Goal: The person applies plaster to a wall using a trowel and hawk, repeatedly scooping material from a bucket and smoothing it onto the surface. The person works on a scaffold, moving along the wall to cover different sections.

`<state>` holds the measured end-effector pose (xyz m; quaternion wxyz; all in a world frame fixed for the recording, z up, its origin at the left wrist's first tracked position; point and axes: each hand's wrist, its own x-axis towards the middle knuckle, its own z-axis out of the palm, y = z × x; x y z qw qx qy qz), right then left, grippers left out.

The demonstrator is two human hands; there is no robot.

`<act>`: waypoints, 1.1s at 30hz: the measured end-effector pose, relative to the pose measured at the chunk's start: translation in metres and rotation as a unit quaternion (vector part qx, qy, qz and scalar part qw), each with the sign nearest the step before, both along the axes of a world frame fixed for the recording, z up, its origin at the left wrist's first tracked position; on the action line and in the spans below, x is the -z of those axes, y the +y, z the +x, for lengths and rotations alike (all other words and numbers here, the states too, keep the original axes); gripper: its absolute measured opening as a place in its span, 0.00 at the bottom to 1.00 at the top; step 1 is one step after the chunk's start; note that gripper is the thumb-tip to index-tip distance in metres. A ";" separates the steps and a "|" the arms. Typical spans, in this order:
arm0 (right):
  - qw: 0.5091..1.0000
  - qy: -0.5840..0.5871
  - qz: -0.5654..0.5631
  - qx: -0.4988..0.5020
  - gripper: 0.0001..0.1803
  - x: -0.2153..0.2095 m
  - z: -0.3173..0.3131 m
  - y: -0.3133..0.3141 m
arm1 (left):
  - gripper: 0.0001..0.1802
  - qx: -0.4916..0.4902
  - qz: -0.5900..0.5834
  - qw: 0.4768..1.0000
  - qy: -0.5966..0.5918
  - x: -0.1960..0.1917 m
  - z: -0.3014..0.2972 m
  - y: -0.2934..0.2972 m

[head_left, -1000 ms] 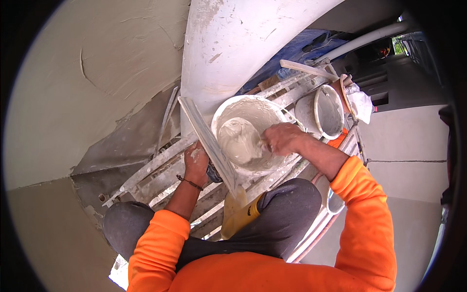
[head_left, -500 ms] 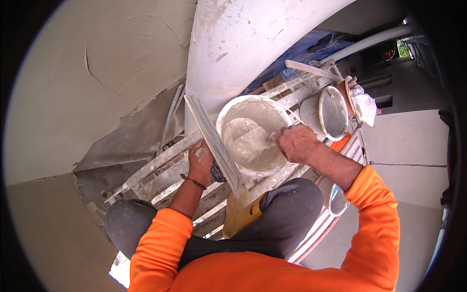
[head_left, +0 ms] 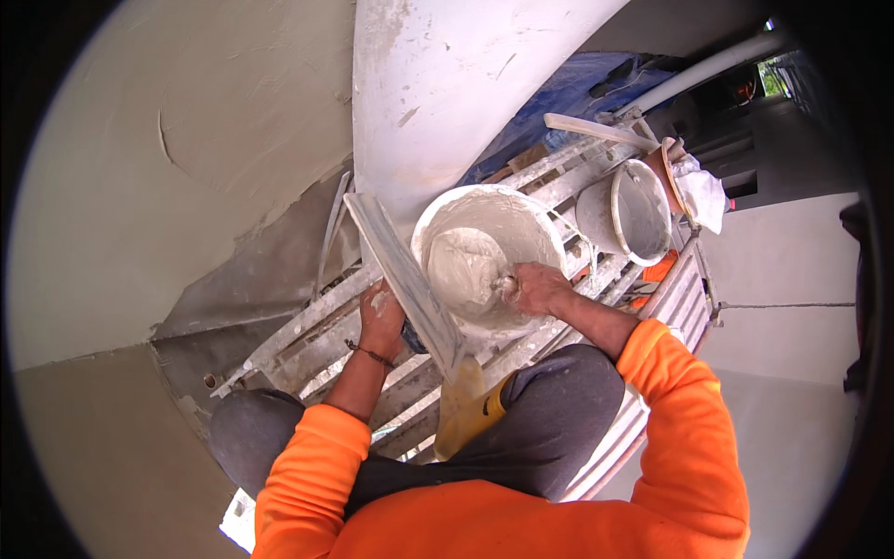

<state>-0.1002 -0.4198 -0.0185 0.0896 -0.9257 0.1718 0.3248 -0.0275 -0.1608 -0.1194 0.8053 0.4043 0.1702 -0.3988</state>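
Now my left hand (head_left: 380, 315) clamped on long flat plaster-smeared board (head_left: 405, 279), tilted beside round white plaster bucket (head_left: 484, 256) to catch load. Right hand (head_left: 538, 287) closed on small tool, digging wet white plaster (head_left: 463, 265). Bucket sits on metal scaffold planks (head_left: 307, 326), between knees.

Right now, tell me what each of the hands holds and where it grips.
The left hand grips the flat plaster board from beneath, near its lower end. The right hand holds a tool handle in the white bucket; the tool's blade is hidden.
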 end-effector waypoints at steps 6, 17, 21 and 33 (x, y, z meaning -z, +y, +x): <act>1.000 -0.007 0.021 -0.006 0.25 -0.015 -0.001 -0.024 | 0.12 -0.041 0.077 0.996 0.020 -0.008 0.000 -0.001; 0.970 -0.205 0.129 -0.009 0.23 -0.031 -0.016 -0.043 | 0.19 -0.072 -0.077 0.994 0.036 -0.013 0.021 0.016; 0.944 -0.288 0.163 -0.012 0.16 -0.040 -0.016 -0.035 | 0.23 -0.088 -0.062 0.991 0.082 -0.029 0.018 0.009; 0.837 -0.529 0.115 -0.080 0.14 -0.054 -0.052 -0.020 | 0.23 0.078 -0.285 0.950 0.101 -0.090 -0.010 -0.055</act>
